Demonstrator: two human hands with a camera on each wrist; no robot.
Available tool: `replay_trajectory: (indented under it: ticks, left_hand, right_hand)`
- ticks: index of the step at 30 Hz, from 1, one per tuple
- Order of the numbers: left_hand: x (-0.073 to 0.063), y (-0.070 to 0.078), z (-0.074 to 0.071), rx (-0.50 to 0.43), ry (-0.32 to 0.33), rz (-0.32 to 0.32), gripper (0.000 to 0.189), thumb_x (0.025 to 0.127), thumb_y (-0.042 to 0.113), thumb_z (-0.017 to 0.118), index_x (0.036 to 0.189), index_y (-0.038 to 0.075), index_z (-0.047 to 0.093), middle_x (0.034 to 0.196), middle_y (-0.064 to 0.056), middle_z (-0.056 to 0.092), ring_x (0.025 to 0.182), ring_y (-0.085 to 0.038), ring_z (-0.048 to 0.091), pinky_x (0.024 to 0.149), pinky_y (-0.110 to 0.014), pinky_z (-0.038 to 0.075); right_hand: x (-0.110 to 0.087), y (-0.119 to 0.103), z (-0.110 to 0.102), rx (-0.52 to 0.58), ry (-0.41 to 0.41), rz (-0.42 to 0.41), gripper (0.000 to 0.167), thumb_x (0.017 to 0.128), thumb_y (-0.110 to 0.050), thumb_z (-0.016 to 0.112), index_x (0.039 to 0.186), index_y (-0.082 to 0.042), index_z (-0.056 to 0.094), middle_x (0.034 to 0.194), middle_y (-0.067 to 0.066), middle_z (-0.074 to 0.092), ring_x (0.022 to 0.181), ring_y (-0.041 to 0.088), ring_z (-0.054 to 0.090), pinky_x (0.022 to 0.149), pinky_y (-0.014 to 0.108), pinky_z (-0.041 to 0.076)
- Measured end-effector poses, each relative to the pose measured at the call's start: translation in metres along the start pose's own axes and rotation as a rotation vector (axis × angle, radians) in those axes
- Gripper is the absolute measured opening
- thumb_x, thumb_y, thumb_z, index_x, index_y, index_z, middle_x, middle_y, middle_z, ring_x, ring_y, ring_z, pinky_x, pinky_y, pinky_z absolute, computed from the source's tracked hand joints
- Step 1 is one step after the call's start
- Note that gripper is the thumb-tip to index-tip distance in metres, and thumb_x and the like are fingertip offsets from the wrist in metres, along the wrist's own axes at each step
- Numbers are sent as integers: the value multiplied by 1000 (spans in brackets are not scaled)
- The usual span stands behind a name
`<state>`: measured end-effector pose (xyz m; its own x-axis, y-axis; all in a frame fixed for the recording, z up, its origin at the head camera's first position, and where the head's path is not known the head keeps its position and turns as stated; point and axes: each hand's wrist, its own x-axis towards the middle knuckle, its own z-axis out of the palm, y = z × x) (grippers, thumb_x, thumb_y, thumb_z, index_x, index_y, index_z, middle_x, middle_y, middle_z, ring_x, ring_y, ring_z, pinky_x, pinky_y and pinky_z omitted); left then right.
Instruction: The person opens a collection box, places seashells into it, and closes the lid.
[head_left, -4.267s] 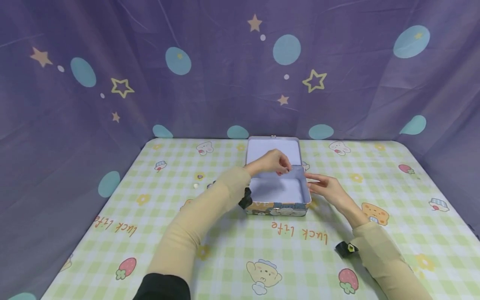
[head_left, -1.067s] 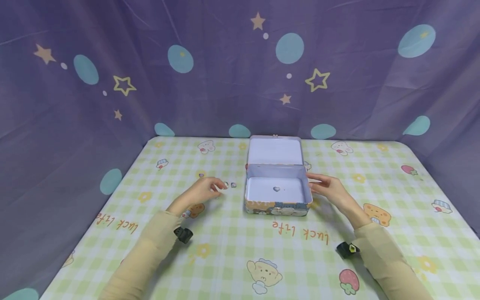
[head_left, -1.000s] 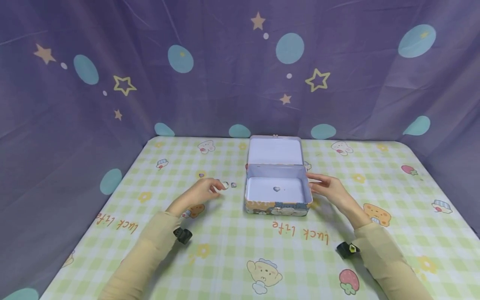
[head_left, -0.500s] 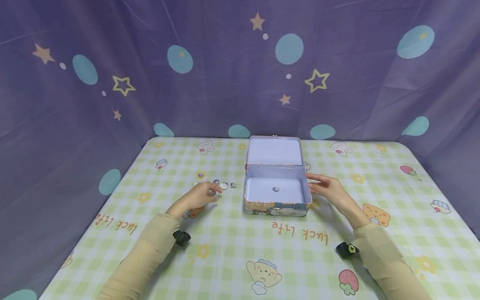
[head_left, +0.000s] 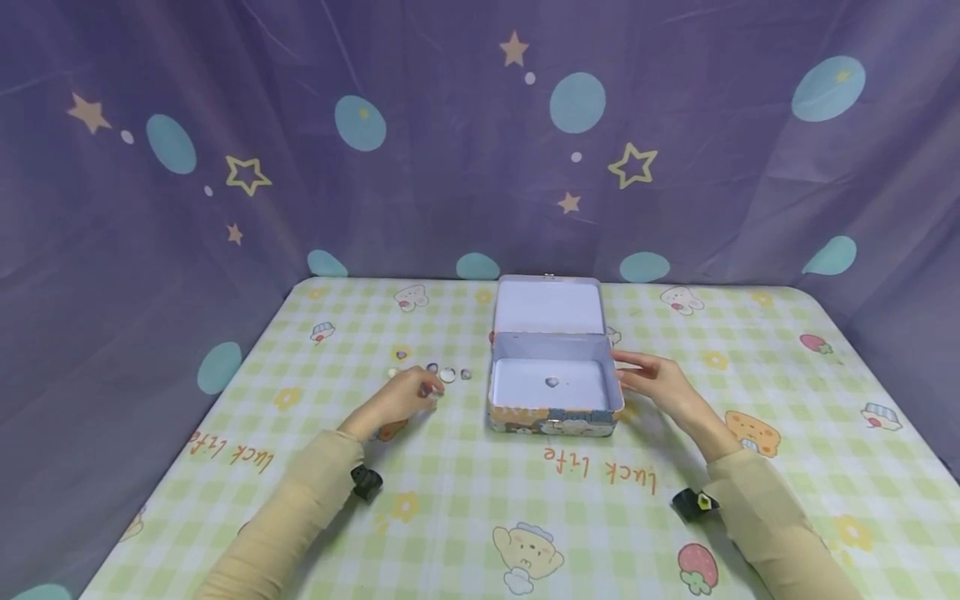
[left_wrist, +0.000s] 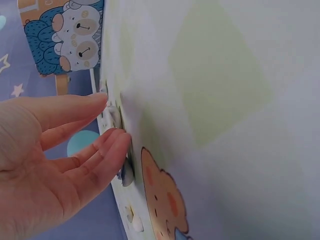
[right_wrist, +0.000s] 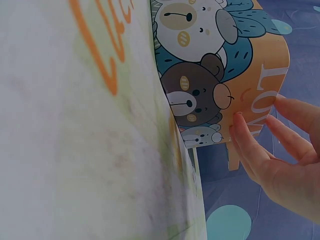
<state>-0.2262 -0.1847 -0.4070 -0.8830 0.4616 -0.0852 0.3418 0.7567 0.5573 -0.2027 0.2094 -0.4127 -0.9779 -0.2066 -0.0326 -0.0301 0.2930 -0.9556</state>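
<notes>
Tin, lid raised, standing on the cloth-covered bench to the right of a loose group of small pieces. Nearest the wearer, two sleeved forearms extend over the cloth. Left hand: thumb and fingers bent toward each other beside the pieces, the grip narrow, with a gap between the tips in the left wrist view; whether a piece is touched cannot be told. Right hand: grip fairly wide, fingertips against the tin's right wall. The step in hand appears to be the picking of a piece; it is best done by coming in low, pinching one piece across its sides and leaving its neighbours undisturbed, while the right hand presses only lightly so that the tin does not slide. The tin's long axis runs left to right, its latched front facing the wearer; one piece lies on its floor, near the middle. The pieces outside are too small for their own axes to be read. Beyond, the lid stands at the hinged far side; behind the bench hangs a purple curtain.
</notes>
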Motion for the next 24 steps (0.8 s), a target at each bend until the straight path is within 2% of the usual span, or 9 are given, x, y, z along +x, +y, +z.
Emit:
replay_trajectory:
  ticks: [5, 24]
  left_hand:
    - [1, 2, 3, 14, 5, -36, 22, 75, 1, 64, 97, 2, 64, 87, -8, 54, 77, -17, 50, 67, -29, 44]
    - [1, 0, 9, 34, 42, -16, 14, 76, 0, 63, 89, 5, 65, 83, -5, 53, 76, -17, 49, 68, -30, 42]
  right_hand:
    - [0, 0, 1, -3, 3, 3, 52, 85, -24, 59, 128, 1, 43, 122, 24, 49, 93, 14, 60, 82, 23, 46]
    - [0, 2, 0, 11, 4, 9, 52, 85, -23, 60, 128, 2, 43, 120, 26, 49, 91, 12, 61, 81, 22, 46]
